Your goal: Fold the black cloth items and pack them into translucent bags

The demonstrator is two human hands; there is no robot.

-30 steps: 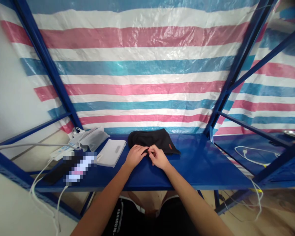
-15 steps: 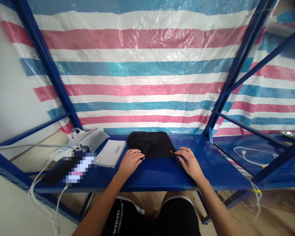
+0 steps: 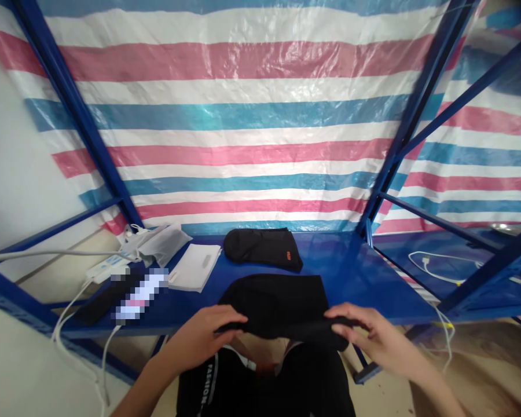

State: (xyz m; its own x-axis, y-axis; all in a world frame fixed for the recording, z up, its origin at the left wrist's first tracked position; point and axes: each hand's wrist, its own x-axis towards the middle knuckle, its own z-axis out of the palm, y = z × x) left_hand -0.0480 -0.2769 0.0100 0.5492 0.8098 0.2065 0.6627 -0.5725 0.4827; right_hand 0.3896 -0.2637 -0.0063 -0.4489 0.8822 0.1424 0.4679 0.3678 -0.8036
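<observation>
Between my two hands is a black sock (image 3: 282, 307), stretched out sideways over the front edge of the blue tabletop (image 3: 342, 260). My left hand (image 3: 202, 336) pinches its rounded end between thumb and fingers. At the straight end on the right, my right hand (image 3: 369, 333) grips it the same way. Behind it, a second black sock (image 3: 260, 248) lies flat on the tabletop, with small orange lettering near its right end. Neither hand touches that one.
Left on the tabletop are a white paper stack (image 3: 194, 267), a crumpled whitish bag (image 3: 162, 246), a power strip (image 3: 108, 267), a long black object (image 3: 104, 298) and a blurred-out phone-like item (image 3: 143, 292) with a cable. Blue posts (image 3: 417, 121) frame a striped sheet (image 3: 252, 153).
Both hands have come back towards me, bringing one black sock off the tabletop's middle. The other sock, with orange lettering, now shows behind it.
</observation>
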